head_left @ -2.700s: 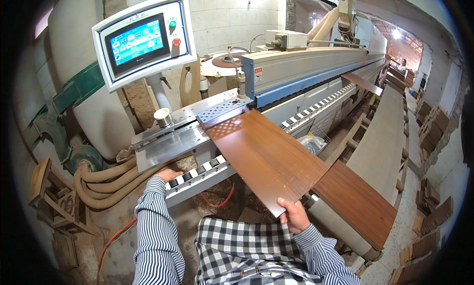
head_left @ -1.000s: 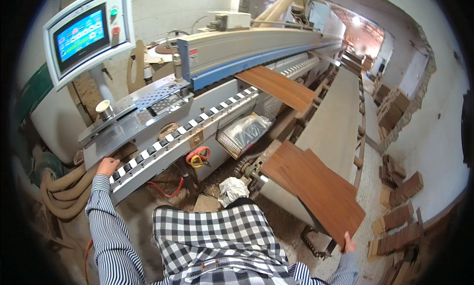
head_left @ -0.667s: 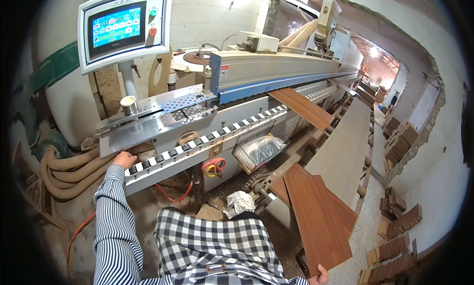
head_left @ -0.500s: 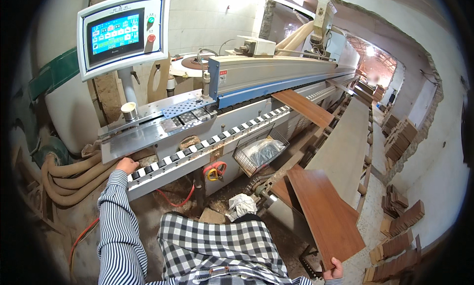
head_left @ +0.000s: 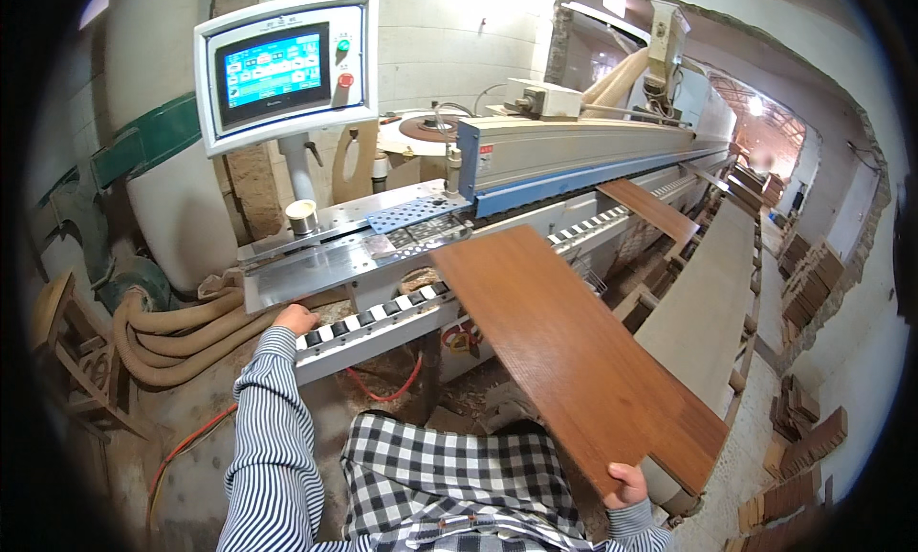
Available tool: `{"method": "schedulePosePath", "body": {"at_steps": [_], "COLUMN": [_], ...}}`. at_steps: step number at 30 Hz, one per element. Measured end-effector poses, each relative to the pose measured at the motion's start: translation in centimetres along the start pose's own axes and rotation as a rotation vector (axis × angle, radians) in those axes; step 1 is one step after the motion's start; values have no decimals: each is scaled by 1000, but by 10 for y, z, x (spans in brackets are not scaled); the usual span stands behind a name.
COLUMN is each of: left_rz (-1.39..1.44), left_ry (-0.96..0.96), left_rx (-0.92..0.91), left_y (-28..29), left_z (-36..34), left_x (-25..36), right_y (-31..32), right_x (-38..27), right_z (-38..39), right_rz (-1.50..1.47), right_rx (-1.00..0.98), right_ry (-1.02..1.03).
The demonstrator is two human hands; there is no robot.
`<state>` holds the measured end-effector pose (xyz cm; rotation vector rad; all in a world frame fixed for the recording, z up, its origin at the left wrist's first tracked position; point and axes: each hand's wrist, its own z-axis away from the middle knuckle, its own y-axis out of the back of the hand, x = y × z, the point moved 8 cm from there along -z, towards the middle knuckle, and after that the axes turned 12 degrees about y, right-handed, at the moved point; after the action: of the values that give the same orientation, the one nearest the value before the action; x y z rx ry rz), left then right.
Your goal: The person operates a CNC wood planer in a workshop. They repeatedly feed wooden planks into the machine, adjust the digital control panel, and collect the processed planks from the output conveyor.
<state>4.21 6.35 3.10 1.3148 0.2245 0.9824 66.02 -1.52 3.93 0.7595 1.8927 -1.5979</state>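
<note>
My left hand is curled at the near end of the black-and-white roller rail, beside the metal infeed plate. My right hand grips the near end of a brown wood-grain board, thumb on its top face. The board slants away from me, its far end over the roller rail just short of the perforated blue plate. Another brown board lies beneath it on the grey conveyor belt.
The edge-banding machine runs back to the right, a board jutting from it. Its control panel stands upper left, above a cup. Thick hoses lie lower left. Stacked boards line the right wall.
My right hand has lifted and swung the board from the conveyor up and leftward toward the infeed plate. My left hand stays at the rail's end. The board in the machine stands farther along.
</note>
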Motion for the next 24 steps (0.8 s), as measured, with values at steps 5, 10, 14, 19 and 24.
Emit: {"method": "schedulePosePath", "body": {"at_steps": [5,10,14,19,24], "left_rz": [0,28,8,19,41], "left_ry": [12,30,52,39,-6], "left_rx": [7,3,-23,-39,-33], "left_y": [6,3,0,-3,-3], "left_z": [4,6,-1,-4,-5], "left_x": [-9,-3,-11,-11,-9], "right_y": [-55,-115,-151,-169,-165], "right_x": [70,132,160,180,182], "right_z": [-25,-22,-19,-13,-11], "right_rz": [20,-13,194,213,210], "right_rx": [-120,-196,-497,-552,-428], "right_ry": [-255,-417,-570,-576,-556]}}
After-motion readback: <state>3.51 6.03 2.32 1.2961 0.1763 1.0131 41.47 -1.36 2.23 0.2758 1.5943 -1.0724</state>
